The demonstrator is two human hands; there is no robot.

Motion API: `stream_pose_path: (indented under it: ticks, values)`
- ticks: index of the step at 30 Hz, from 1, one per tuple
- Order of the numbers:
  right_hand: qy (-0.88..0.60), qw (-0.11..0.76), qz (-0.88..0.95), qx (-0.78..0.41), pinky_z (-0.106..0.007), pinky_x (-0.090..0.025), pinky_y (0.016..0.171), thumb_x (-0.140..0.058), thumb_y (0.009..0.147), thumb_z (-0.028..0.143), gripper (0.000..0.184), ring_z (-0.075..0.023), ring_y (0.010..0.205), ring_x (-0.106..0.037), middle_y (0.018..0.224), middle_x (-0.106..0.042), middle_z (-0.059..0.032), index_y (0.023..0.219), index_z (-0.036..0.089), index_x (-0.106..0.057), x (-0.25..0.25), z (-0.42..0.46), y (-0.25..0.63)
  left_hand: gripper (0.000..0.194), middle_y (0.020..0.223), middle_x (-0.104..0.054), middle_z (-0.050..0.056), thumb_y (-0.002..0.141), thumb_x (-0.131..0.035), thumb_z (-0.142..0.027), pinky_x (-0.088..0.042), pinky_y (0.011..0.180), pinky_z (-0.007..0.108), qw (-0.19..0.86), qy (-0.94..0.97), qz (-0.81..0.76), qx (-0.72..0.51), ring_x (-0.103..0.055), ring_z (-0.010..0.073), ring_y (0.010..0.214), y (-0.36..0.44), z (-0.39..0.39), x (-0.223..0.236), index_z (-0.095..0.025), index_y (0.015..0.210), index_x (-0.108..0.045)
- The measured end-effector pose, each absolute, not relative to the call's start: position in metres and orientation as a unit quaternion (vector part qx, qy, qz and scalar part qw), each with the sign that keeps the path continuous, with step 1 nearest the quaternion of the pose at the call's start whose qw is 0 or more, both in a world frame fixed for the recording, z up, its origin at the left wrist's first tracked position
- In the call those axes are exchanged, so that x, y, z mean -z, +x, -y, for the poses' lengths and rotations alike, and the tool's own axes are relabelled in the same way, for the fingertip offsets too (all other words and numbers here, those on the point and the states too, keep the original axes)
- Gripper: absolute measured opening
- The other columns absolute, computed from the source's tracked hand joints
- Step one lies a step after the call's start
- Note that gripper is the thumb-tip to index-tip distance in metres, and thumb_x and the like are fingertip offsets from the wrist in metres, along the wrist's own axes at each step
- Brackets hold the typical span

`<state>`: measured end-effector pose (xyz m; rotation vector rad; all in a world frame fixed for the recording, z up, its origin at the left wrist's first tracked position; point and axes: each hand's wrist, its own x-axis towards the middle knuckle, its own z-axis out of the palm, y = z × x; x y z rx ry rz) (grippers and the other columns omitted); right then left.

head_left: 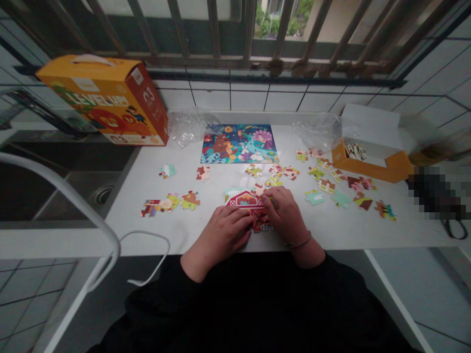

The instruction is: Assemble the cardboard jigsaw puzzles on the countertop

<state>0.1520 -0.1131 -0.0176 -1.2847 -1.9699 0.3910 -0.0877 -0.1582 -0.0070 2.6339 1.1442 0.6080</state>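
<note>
A person's left hand (225, 228) lies loosely extended against a partly joined barn puzzle (241, 200) near the middle of the tabletop's (228, 176) front edge; the right hand (284, 210) bends its fingers over the puzzle's right side, any pinch unclear. Loose pieces (314, 197) lie toward the right edge.

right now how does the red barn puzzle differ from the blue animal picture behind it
The barn puzzle has a jagged lower edge; the blue picture is a full rectangle. The barn puzzle shows a red barn, the blue picture many animals. The left hand and right hand partly cover the barn puzzle, not the blue picture. Both lie on the white table.
</note>
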Motion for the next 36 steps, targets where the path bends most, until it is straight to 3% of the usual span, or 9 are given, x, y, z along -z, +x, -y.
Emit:
stream_pose_path:
  ticks: [6,15,20,29,36]
  values:
    - [-0.502,0.367,0.768,-0.153,-0.048,-0.048,0.097,-0.051,0.115,0.038,0.024,-0.0277,0.106,-0.064,0.107,-0.071,-0.0086,0.104,0.025,-0.068,0.017,0.114,0.152,0.039,0.146,-0.072,0.01,0.105,-0.065,-0.026,-0.051,0.107,0.052,0.085,0.901,-0.382,-0.186,-0.064,0.0321,0.135,-0.087,0.16,0.008,-0.027,0.144,-0.068]
    - [-0.526,0.393,0.748,-0.1,-0.051,-0.048,0.106,-0.057,0.11,0.032,0.017,-0.0303,0.117,-0.065,0.119,-0.075,-0.0116,0.117,0.023,-0.069,0.021,0.113,0.154,0.027,0.141,-0.077,0.006,0.11,-0.064,-0.035,-0.049,0.104,0.048,0.079,0.892,-0.388,-0.216,-0.068,0.028,0.131,-0.083,0.157,0.014,-0.026,0.135,-0.072]
    - [-0.555,0.344,0.753,-0.081,-0.055,-0.047,0.11,-0.068,0.103,0.032,0.032,-0.0353,0.128,-0.062,0.135,-0.075,-0.0146,0.134,0.022,-0.068,0.032,0.112,0.152,0.025,0.14,-0.077,0.008,0.111,-0.064,-0.034,-0.049,0.1,0.046,0.066,0.883,-0.402,-0.232,-0.069,0.0271,0.128,-0.081,0.157,0.019,-0.026,0.132,-0.074]
    - [-0.534,0.311,0.783,-0.073,-0.054,-0.047,0.107,-0.068,0.103,0.027,0.014,-0.0341,0.124,-0.063,0.123,-0.081,-0.0075,0.116,0.028,-0.075,0.031,0.114,0.15,0.022,0.138,-0.077,0.008,0.11,-0.066,-0.034,-0.049,0.098,0.046,0.078,0.875,-0.412,-0.24,-0.071,0.0269,0.123,-0.082,0.158,0.019,-0.025,0.128,-0.075]
    - [-0.507,0.29,0.809,-0.063,-0.052,-0.047,0.102,-0.068,0.103,0.024,0.016,-0.0319,0.116,-0.063,0.12,-0.079,-0.0079,0.114,0.028,-0.08,0.028,0.117,0.148,0.021,0.136,-0.077,0.01,0.108,-0.066,-0.032,-0.052,0.1,0.047,0.083,0.871,-0.416,-0.248,-0.071,0.0291,0.126,-0.085,0.16,0.016,-0.022,0.125,-0.073]
